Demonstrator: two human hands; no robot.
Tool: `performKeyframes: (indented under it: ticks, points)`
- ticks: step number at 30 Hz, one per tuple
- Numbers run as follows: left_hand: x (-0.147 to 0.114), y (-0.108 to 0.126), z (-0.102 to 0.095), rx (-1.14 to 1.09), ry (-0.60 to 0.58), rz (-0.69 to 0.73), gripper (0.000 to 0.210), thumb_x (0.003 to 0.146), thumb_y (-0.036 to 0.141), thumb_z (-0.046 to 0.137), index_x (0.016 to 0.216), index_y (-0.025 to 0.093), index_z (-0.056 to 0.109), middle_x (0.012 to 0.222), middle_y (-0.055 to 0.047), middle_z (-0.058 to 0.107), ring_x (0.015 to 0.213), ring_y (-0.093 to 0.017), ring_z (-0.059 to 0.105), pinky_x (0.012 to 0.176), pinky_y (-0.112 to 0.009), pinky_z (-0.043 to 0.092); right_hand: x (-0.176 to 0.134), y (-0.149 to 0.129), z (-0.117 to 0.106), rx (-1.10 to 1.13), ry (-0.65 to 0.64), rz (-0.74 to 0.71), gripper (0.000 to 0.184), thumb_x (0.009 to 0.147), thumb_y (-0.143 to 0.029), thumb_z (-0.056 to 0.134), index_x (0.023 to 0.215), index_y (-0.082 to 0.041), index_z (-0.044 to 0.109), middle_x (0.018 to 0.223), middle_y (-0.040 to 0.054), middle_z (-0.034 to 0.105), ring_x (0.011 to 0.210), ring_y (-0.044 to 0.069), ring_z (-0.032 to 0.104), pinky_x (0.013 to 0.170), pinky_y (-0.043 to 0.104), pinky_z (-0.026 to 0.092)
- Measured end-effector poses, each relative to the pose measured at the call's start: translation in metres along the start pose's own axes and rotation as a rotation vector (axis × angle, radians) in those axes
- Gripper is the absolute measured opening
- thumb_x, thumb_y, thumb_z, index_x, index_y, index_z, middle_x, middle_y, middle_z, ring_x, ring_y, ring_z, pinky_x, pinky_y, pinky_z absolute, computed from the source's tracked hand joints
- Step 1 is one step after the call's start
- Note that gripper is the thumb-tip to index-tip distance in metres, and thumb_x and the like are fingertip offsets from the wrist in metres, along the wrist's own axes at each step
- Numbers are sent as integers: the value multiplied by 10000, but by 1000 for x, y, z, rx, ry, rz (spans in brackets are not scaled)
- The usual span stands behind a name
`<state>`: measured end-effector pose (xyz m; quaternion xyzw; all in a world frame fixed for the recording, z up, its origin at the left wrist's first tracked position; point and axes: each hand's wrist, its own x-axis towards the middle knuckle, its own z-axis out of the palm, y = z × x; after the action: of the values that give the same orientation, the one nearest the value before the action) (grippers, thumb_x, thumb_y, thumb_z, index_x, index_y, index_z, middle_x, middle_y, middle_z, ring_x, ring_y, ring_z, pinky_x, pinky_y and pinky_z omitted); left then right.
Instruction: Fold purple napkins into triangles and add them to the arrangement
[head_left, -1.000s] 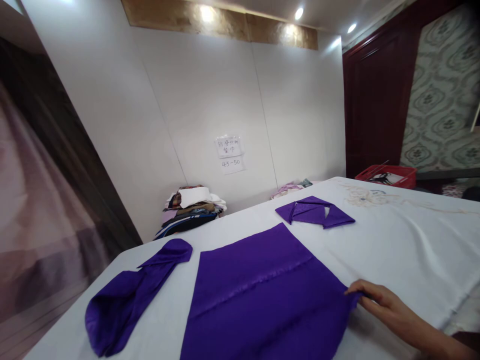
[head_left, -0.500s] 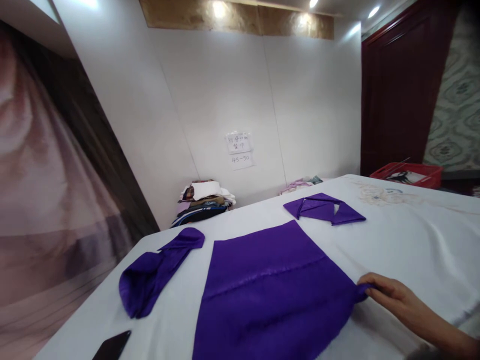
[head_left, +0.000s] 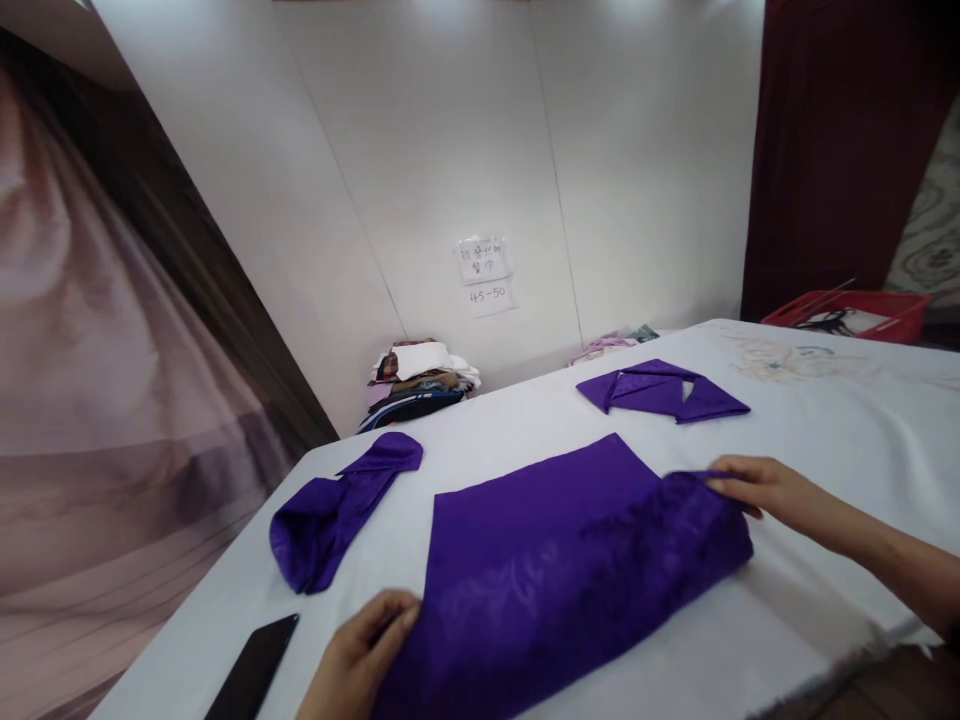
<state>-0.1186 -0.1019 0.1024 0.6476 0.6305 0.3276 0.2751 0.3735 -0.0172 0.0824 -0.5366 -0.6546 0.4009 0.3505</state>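
Observation:
A purple cloth napkin [head_left: 525,500] lies spread in front of me, its near part lifted and folding over toward the far side. My right hand [head_left: 750,483] pinches the raised edge at the right corner. My left hand [head_left: 367,645] is closed on the napkin's left edge, thumb against the fabric. Beyond the right side rests a flat folded purple napkin [head_left: 637,392] with pointed ends. To the left lies another folded purple napkin [head_left: 337,520], rounded at both ends.
A black phone [head_left: 253,668] lies near the left table edge. Stacked folded cloths [head_left: 420,385] stand behind the white-covered table [head_left: 847,460]. A red basket [head_left: 892,315] sits at the far right, and a paper sign [head_left: 484,275] hangs on the wall.
My left hand has come into view and taken the napkin's left edge. My right hand has lifted its corner and carried it away from me, folding the near part over. The view has tilted down.

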Motion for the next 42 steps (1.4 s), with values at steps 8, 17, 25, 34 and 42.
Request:
performKeyframes:
  ticks: [8, 17, 25, 34, 42]
  points:
    - [131, -23, 24, 70, 186, -41, 233, 637, 435, 556, 671, 217, 632, 729, 4, 679, 782, -199, 618, 781, -285, 463, 118, 22, 30, 99, 83, 136, 271, 649, -436, 628, 648, -178, 547, 539, -44, 428, 500, 91, 392, 437, 212, 297]
    - [167, -77, 47, 124, 240, -254, 503, 655, 472, 574, 1025, 133, 610, 758, -67, 677, 809, -248, 635, 743, -350, 475, 151, 61, 46, 56, 115, 267, 528, 650, -405, 675, 1103, -176, 531, 670, -24, 532, 475, 83, 421, 397, 208, 275]
    - [157, -97, 46, 173, 266, -220, 550, 704, 403, 496, 1187, 140, 505, 531, 47, 526, 557, -189, 572, 572, -290, 443, 162, 85, 48, -137, 184, 115, 461, 693, -229, 574, 1145, -151, 535, 576, -46, 514, 530, 123, 490, 499, 232, 370]
    - [167, -95, 55, 354, 387, -256, 437, 786, 298, 501, 1213, 204, 483, 821, -39, 661, 758, -199, 635, 690, -284, 472, 165, 83, 52, -434, 223, 34, 404, 722, -240, 552, 1124, -196, 559, 771, 14, 606, 688, 162, 549, 635, 260, 393]
    - [169, -95, 61, 474, 331, -259, 440, 806, 253, 493, 1238, 175, 459, 954, -79, 662, 737, -187, 628, 680, -292, 464, 162, 83, 52, -523, 205, 2, 406, 762, -277, 510, 1160, -201, 536, 748, 6, 618, 683, 169, 567, 631, 257, 387]
